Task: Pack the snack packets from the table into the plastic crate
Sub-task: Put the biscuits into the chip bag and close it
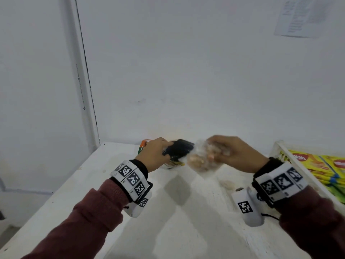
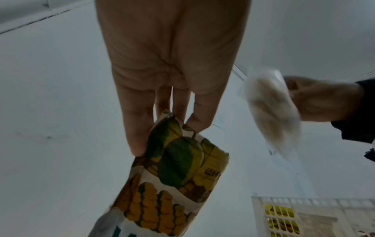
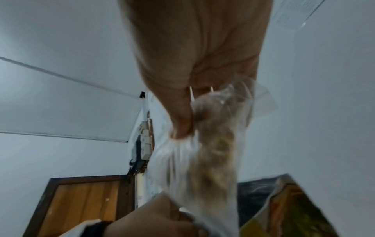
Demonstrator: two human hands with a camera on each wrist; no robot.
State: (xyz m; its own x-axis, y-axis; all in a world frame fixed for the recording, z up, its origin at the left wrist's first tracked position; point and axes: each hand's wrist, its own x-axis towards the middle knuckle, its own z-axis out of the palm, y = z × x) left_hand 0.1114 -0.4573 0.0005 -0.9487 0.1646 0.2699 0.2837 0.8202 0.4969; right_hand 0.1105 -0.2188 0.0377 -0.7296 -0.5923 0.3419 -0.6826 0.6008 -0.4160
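Observation:
My left hand (image 1: 158,152) pinches the top of a printed snack packet (image 1: 178,149), dark on its upper side, above the far part of the white table (image 1: 168,221). In the left wrist view the left hand's fingers (image 2: 140,136) grip that packet (image 2: 178,168), which shows biscuits and green and yellow shapes. My right hand (image 1: 224,148) grips a clear bag of beige snacks (image 1: 201,159) just right of the packet. The right hand (image 3: 182,125) closes round the bag (image 3: 213,152), which is blurred. The white plastic crate (image 1: 280,152) stands at the right with yellow-green packets (image 1: 317,165) inside.
An orange and green edge (image 1: 143,145) shows behind my left hand; I cannot tell if it is a separate packet. A beige smear (image 1: 228,184) and a small round thing (image 1: 239,189) lie near the crate. A white wall rises right behind the table.

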